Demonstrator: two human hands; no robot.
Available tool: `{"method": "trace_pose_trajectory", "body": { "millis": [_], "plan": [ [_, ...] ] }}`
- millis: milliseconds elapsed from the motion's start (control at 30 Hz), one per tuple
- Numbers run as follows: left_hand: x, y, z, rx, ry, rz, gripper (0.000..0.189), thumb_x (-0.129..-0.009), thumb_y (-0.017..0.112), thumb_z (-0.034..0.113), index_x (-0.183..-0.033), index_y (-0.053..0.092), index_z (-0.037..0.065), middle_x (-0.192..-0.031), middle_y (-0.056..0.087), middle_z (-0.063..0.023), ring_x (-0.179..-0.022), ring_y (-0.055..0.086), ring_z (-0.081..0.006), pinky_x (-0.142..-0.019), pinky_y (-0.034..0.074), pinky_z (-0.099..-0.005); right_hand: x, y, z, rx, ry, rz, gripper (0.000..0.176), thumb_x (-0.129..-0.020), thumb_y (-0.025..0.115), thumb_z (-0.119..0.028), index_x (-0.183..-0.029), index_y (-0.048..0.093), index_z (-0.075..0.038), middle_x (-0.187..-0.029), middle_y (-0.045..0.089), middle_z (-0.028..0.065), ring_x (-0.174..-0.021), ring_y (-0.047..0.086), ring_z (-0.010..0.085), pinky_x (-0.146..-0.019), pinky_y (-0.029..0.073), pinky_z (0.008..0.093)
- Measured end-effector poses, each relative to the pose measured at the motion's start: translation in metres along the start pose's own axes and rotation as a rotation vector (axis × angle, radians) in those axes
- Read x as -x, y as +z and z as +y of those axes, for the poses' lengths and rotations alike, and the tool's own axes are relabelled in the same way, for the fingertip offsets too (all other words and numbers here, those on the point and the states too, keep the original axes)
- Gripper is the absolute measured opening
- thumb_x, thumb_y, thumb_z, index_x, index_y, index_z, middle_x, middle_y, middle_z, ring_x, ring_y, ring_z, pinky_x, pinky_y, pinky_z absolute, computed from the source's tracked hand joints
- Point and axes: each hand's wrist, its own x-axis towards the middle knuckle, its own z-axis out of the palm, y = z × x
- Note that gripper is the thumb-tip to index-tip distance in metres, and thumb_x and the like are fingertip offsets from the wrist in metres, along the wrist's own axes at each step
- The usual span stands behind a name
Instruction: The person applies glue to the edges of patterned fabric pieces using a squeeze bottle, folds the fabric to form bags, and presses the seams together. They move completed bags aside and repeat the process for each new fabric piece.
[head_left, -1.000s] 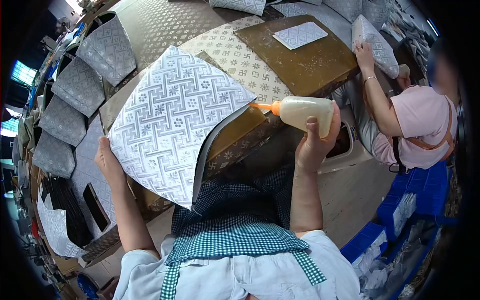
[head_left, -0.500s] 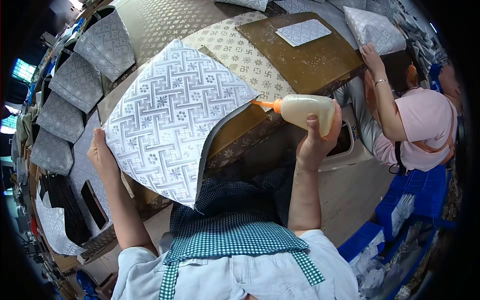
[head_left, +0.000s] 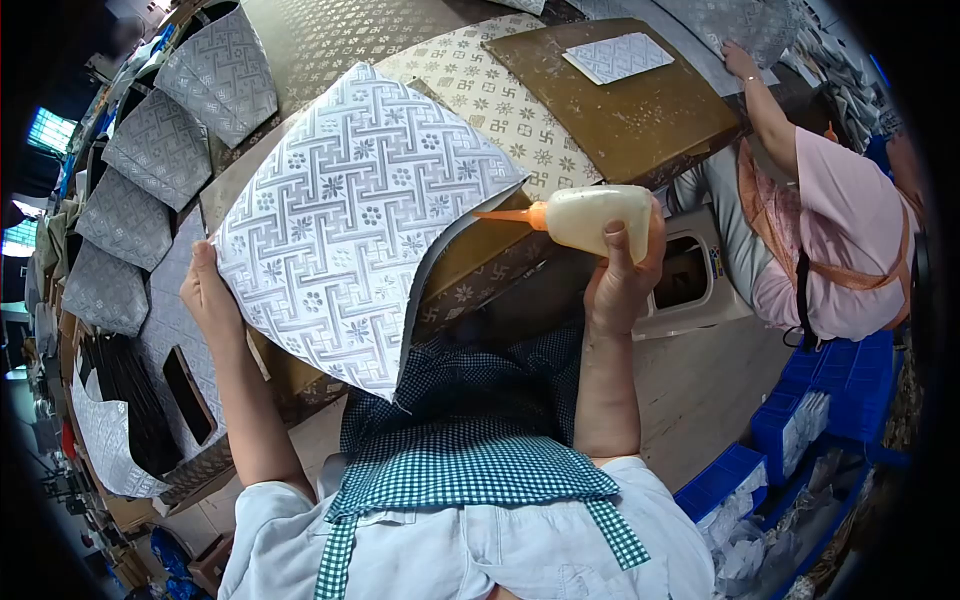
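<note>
My left hand [head_left: 208, 290] pinches the left edge of a curved panel [head_left: 335, 220] covered in white and grey patterned fabric. The panel is tilted up over the table, and its dark underside shows along the right edge. A squeeze bottle [head_left: 590, 222] with an orange nozzle and pale yellowish contents lies sideways in my right hand [head_left: 628, 270], thumb on its near side. The nozzle tip points left, right at the panel's curved right edge.
Several similar grey patterned shells [head_left: 215, 80] stand along the left. A phone [head_left: 190, 395] lies near them. Behind is a brown board [head_left: 640, 110] with a folded patterned piece [head_left: 618, 58]. At right sits a co-worker [head_left: 840, 230], above blue bins [head_left: 840, 375].
The bottle has moved a little left, its nozzle shifting from the panel's right corner down along the edge. The co-worker's arm has reached farther away, and the cushion-like piece there has gone from its place.
</note>
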Motion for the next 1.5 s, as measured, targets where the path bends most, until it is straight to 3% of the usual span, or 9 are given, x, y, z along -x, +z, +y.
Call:
{"method": "trace_pose_trajectory", "body": {
  "millis": [467, 567, 733, 833, 933, 1033, 1133, 1500],
  "plan": [
    [-0.003, -0.002, -0.014, -0.033, 0.001, 0.002, 0.049, -0.102, 0.046, 0.036, -0.109, 0.065, -0.009, -0.093, 0.068, -0.0088, -0.08, 0.06, -0.0105, -0.071, 0.046, -0.0238, 0.01, 0.005, 0.014, -0.012, 0.065, -0.106, 0.059, -0.084, 0.074, -0.015, -0.134, 0.046, -0.004, -0.124, 0.054, 0.0072, -0.114, 0.054, 0.0198, -0.097, 0.048, 0.0382],
    [-0.004, -0.003, -0.017, -0.034, -0.01, -0.007, 0.049, -0.102, 0.045, 0.036, -0.108, 0.065, -0.008, -0.094, 0.068, -0.0089, -0.08, 0.06, -0.0106, -0.072, 0.047, -0.024, 0.015, 0.012, 0.011, -0.045, 0.12, -0.108, 0.056, -0.084, 0.074, -0.016, -0.131, 0.048, -0.003, -0.123, 0.054, 0.007, -0.112, 0.053, 0.0171, -0.098, 0.043, 0.0328],
    [-0.002, -0.003, -0.021, -0.009, -0.012, -0.002, 0.049, -0.102, 0.044, 0.036, -0.106, 0.065, -0.008, -0.094, 0.068, -0.0091, -0.08, 0.06, -0.0108, -0.072, 0.047, -0.0241, 0.021, 0.014, 0.011, -0.09, 0.185, -0.154, 0.057, -0.084, 0.074, -0.015, -0.132, 0.047, -0.003, -0.122, 0.055, 0.0062, -0.11, 0.054, 0.0162, -0.097, 0.045, 0.0319],
    [0.0, 0.004, -0.018, -0.007, 0.019, 0.032, 0.051, -0.101, 0.044, 0.039, -0.1, 0.066, -0.007, -0.087, 0.068, -0.009, -0.071, 0.062, -0.0107, -0.063, 0.047, -0.0239, 0.026, 0.014, 0.013, -0.122, 0.214, -0.156, 0.057, -0.083, 0.074, -0.013, -0.133, 0.047, -0.003, -0.122, 0.055, 0.0061, -0.111, 0.054, 0.0159, -0.098, 0.045, 0.0323],
    [-0.002, 0.001, -0.025, 0.012, 0.027, 0.036, 0.051, -0.101, 0.045, 0.039, -0.099, 0.066, -0.007, -0.087, 0.068, -0.0088, -0.071, 0.061, -0.0106, -0.063, 0.047, -0.024, 0.031, 0.014, 0.013, -0.168, 0.251, -0.166, 0.057, -0.083, 0.074, -0.011, -0.133, 0.047, -0.003, -0.123, 0.055, 0.0063, -0.112, 0.054, 0.0158, -0.098, 0.045, 0.033],
    [0.0, 0.002, -0.024, 0.024, -0.012, 0.068, 0.05, -0.101, 0.045, 0.039, -0.098, 0.065, -0.007, -0.086, 0.067, -0.0084, -0.07, 0.061, -0.0105, -0.063, 0.046, -0.0239, 0.037, 0.013, 0.016, -0.184, 0.275, -0.164, 0.056, -0.084, 0.073, -0.008, -0.133, 0.047, -0.003, -0.123, 0.055, 0.0064, -0.112, 0.054, 0.0158, -0.098, 0.046, 0.0332],
    [0.001, 0.001, -0.023, 0.05, -0.038, 0.047, 0.047, -0.102, 0.046, 0.034, -0.105, 0.065, -0.009, -0.092, 0.067, -0.0087, -0.078, 0.06, -0.0107, -0.071, 0.047, -0.0244, 0.041, 0.012, 0.015, -0.198, 0.299, -0.167, 0.055, -0.084, 0.072, -0.006, -0.133, 0.047, -0.003, -0.122, 0.056, 0.0063, -0.111, 0.055, 0.0157, -0.097, 0.047, 0.0329],
    [-0.001, -0.001, -0.027, 0.06, -0.035, 0.037, 0.046, -0.102, 0.045, 0.034, -0.098, 0.066, -0.007, -0.088, 0.066, -0.0067, -0.074, 0.058, -0.0094, -0.067, 0.046, -0.0242, 0.064, 0.011, 0.012, -0.255, 0.422, -0.18, 0.055, -0.083, 0.071, -0.003, -0.133, 0.048, -0.004, -0.12, 0.058, 0.0046, -0.109, 0.057, 0.0142, -0.097, 0.047, 0.0326]
  ]
}}
